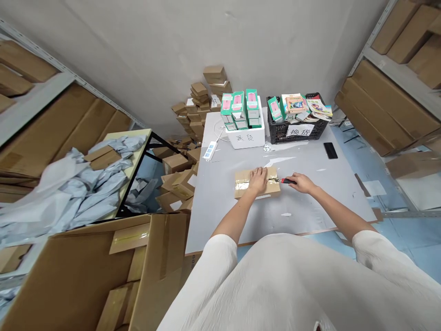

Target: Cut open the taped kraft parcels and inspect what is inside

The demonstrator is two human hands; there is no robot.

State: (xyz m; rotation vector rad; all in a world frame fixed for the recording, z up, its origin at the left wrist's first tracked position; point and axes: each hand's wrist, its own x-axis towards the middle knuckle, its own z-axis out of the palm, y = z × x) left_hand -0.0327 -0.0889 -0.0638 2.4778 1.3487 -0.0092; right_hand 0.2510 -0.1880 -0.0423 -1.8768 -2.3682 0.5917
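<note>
Grey desk [220,216], person standing at near edge, both bare hands on the work. Left hand [257,180] lies flat on a small cardboard parcel [245,183], grip released, fingers resting on top, no clench. The parcel sits mid-desk with shiny clear tape across it. Right hand [299,183] has its grip clenched on a red-and-black utility knife [286,181], tip at the parcel's right edge, level with the tape. Farther along the desk: white foam box [244,138] with handwritten 退货 on its front, holding upright green-and-pink product boxes [239,110], no brand legible at this size. Beside it, black plastic crate [296,131] with white paper sign [299,131] reading 换货, filled with books and more green packaging. Also on the desk: black phone [330,150], white power strip [210,150]. Left of the desk, a heap of small cartons [175,165] against the wall; grey-blue plastic mailers [86,184] piled on a side table. Large open carton [79,280] at lower left.
</note>
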